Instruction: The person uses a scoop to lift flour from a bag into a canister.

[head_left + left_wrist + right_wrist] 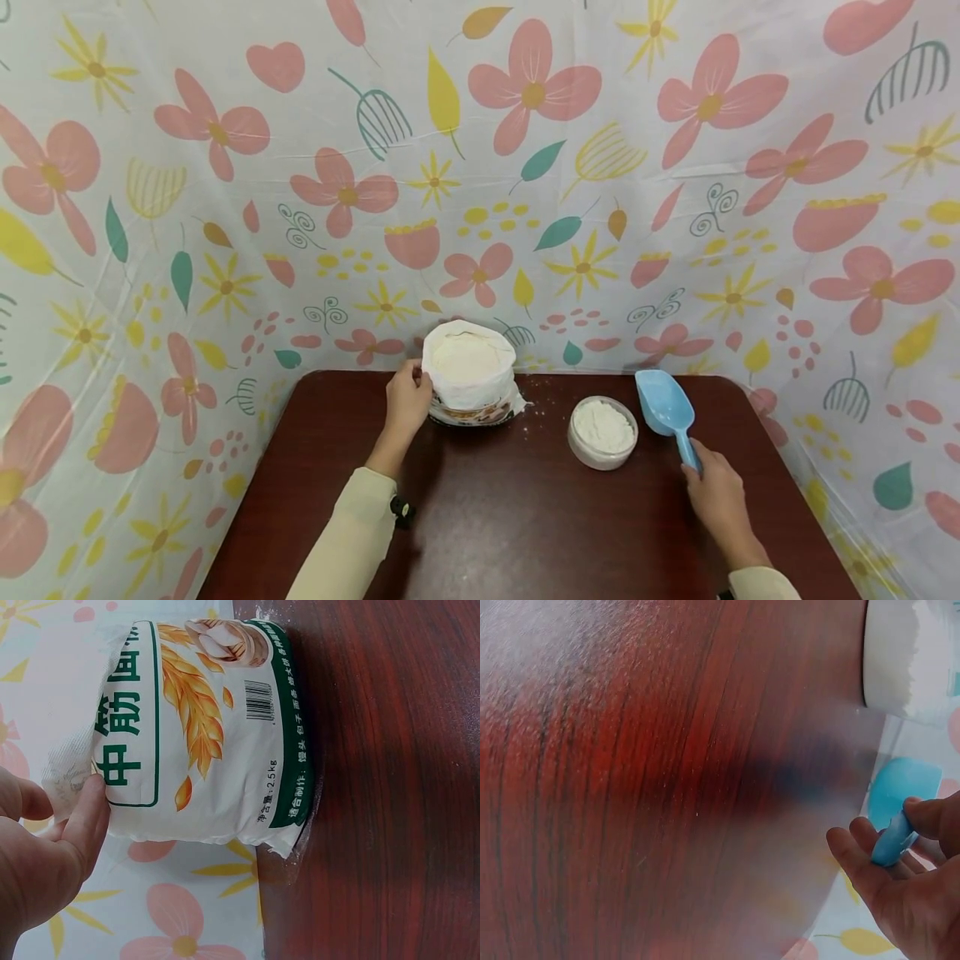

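Observation:
An opened bag of flour (471, 379) stands at the back of the table, its white rim folded outward and pale flour showing inside. My left hand (408, 398) pinches the bag's left edge; in the left wrist view the thumb and fingers of that hand (52, 847) are on either side of the folded rim. At the right, my right hand (717, 493) grips the handle of a light-blue scoop (667, 404), whose bowl points away toward the back edge. No flour is seen in the scoop. A clear round bowl (600, 460) heaped with flour stands between the bag and the scoop.
The dark reddish-brown table (517, 533) has specks of spilled flour between bag and bowl. Behind it and along both sides hangs a white flowered cloth (480, 208), close to the table's back edge.

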### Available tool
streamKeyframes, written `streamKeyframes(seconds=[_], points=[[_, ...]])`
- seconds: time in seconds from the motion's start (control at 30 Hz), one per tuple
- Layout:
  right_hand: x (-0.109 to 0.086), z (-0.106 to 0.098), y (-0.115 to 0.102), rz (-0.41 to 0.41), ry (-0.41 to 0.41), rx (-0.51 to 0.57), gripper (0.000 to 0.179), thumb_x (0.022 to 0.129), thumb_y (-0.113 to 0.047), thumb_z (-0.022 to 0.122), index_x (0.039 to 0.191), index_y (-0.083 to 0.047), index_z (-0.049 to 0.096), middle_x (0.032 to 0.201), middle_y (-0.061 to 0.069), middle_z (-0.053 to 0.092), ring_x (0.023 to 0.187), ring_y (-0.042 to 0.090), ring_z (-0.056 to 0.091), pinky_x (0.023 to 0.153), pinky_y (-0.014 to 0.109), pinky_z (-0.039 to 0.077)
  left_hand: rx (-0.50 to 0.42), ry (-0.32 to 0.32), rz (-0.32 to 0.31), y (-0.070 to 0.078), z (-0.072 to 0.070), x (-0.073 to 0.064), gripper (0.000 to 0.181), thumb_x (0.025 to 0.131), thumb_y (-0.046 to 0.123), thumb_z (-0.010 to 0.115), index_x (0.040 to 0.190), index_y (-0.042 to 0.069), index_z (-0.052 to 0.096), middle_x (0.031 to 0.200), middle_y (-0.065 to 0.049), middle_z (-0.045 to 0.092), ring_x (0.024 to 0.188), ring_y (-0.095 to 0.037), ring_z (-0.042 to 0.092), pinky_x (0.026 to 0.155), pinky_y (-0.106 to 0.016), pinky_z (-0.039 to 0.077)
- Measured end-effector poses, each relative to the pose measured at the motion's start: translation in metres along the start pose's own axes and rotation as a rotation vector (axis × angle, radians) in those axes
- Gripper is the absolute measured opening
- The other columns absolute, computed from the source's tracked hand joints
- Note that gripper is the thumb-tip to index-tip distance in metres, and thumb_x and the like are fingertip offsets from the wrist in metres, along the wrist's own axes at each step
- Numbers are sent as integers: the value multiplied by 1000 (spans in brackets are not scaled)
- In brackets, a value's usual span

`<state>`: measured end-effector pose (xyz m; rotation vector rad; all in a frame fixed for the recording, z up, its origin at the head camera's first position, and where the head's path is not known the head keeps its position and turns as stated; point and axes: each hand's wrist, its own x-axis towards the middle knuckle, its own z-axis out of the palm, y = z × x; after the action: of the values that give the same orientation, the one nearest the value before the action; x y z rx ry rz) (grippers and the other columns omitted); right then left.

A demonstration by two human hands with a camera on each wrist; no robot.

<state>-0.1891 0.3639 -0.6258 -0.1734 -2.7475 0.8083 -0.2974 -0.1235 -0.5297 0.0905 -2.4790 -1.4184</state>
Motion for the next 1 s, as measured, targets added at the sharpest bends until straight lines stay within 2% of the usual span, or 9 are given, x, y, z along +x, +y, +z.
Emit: streamKeyframes(seconds=[0.23,0.5,0.8,1.0], points=[[-1,7,1,23,-9,-8,49,96,1,65,141,13,50,121,40,57,106,55,58,85,72,48,0,4,-9,-1,-1,-1,27,103,13,54,123,2,67,102,-14,70,88,-25,68,69,-36,58],[-3,9,-4,59,-23,-19,49,98,-2,65,142,12,49,120,39,57,106,55,59,86,73,48,-8,2,-13,1,-1,-1,26,104,13,54,123,1,67,103,-15,70,93,-28,67,73,-41,59],[-5,16,-5,90,-12,-31,51,97,-3,66,142,13,49,121,40,57,108,56,59,87,73,49,-11,-6,-11,1,-1,-2,27,104,13,54,124,1,67,103,-15,69,91,-27,67,70,-39,57],[-5,17,-5,118,-43,-39,54,97,-5,65,143,16,46,124,42,55,109,56,58,89,73,49,-11,-4,1,1,-1,-1,27,103,12,53,123,0,67,103,-16,69,91,-28,67,71,-39,57]])
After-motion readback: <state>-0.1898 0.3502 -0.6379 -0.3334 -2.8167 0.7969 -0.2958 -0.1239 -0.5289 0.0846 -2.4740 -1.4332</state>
